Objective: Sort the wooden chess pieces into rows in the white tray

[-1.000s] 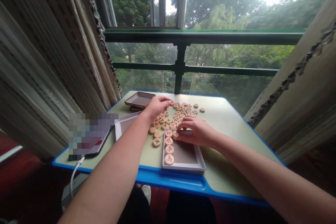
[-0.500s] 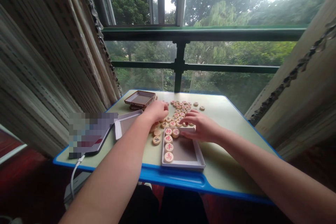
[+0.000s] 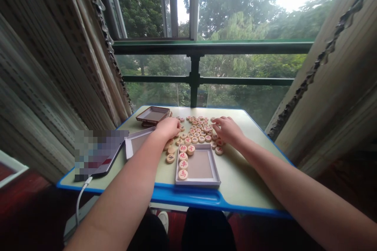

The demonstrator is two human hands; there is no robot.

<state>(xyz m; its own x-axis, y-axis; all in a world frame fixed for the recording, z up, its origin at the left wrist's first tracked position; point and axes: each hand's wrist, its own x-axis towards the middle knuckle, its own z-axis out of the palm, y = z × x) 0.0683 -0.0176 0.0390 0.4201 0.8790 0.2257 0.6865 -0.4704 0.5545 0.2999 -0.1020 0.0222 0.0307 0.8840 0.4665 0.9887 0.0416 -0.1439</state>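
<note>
Round wooden chess pieces [image 3: 198, 130] with red and black characters lie scattered on a green table with a blue edge [image 3: 250, 188]. My left hand [image 3: 169, 127] rests curled at the left side of the pile; what its fingers hold is hidden. My right hand [image 3: 227, 130] lies on the right side of the pile, fingers stretched out and touching pieces. Nearer to me sits a shallow grey box [image 3: 217, 173]. Several pieces [image 3: 183, 163] are lined up along its left side.
A brown tray [image 3: 153, 114] stands at the table's far left corner. A second grey box half [image 3: 136, 144] lies left of my forearm. A phone [image 3: 98, 157] with a white cable [image 3: 80, 200] lies at the left edge. Window railing and curtains stand behind the table.
My right hand left the top edge of the grey box and moved up to the right side of the loose pieces. My left hand shifted slightly back. One more piece sits in the box.
</note>
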